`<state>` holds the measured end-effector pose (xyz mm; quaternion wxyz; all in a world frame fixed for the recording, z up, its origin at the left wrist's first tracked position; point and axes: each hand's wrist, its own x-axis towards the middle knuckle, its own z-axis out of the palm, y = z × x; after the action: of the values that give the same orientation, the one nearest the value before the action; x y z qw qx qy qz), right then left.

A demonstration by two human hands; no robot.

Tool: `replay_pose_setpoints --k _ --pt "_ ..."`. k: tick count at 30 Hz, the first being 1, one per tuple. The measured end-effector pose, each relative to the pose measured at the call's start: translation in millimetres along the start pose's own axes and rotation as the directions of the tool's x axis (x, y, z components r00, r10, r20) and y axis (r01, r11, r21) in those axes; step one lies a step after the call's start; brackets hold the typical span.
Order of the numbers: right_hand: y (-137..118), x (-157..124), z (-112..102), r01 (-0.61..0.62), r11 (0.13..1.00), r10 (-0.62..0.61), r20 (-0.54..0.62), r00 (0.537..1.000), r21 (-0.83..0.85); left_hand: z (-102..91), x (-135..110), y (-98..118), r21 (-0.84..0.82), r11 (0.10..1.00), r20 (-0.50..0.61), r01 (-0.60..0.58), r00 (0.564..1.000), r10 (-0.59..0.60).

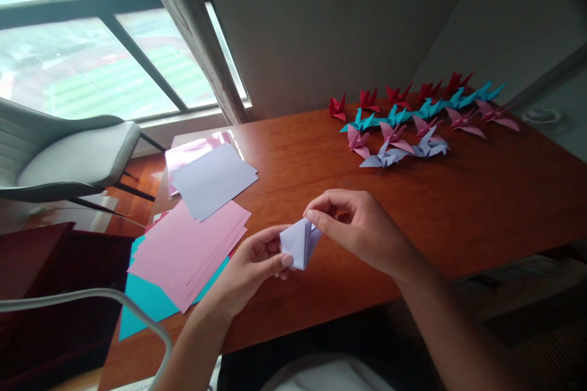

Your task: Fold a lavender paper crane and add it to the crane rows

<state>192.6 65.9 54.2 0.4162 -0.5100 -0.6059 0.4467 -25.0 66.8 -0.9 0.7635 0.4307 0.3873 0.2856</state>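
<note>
Head view: a piece of folded paper (296,245), pale lilac, is held above the near edge of a wooden table (284,159). The left hand (257,261) clamps its lower left side between thumb and fingers; the right hand (355,219) pinches its top corner, thumb against forefinger. To the left lie pale sheets (215,180), pink sheets (190,250) and, beneath the pink, a blue sheet (142,296). Paper birds (428,109) stand in colour-sorted rows at far right.

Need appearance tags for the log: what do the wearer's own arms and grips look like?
Left grip and right grip: human hands, no gloves, rings or markings visible. Left forearm and right forearm: no sleeves or watch in view. Pale garment at bottom edge.
</note>
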Motion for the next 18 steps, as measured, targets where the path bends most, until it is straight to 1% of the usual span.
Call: replay_pose_setpoints --k 4,6,8,13,18 --pt "0 -1 2 0.113 0.985 -0.122 -0.061 0.991 -0.131 2.5 1 0 0.064 0.996 -0.118 -0.067 0.990 0.075" --pt "0 -2 3 0.147 0.977 -0.160 -0.073 0.984 -0.154 3.9 2 -1 0.113 0.989 -0.172 -0.095 0.978 0.113" --pt "1 -3 4 0.154 0.978 -0.166 -0.080 0.983 -0.140 5.4 2 -1 0.144 0.982 -0.211 -0.124 0.965 0.153" --pt "1 -4 8 0.142 0.987 -0.149 -0.105 0.983 -0.071 8.2 1 0 0.192 0.964 -0.255 -0.183 0.939 0.229" --pt "3 -3 12 0.132 0.991 -0.134 -0.159 0.978 -0.023 9.9 0 0 0.225 0.956 -0.266 -0.189 0.932 0.247"
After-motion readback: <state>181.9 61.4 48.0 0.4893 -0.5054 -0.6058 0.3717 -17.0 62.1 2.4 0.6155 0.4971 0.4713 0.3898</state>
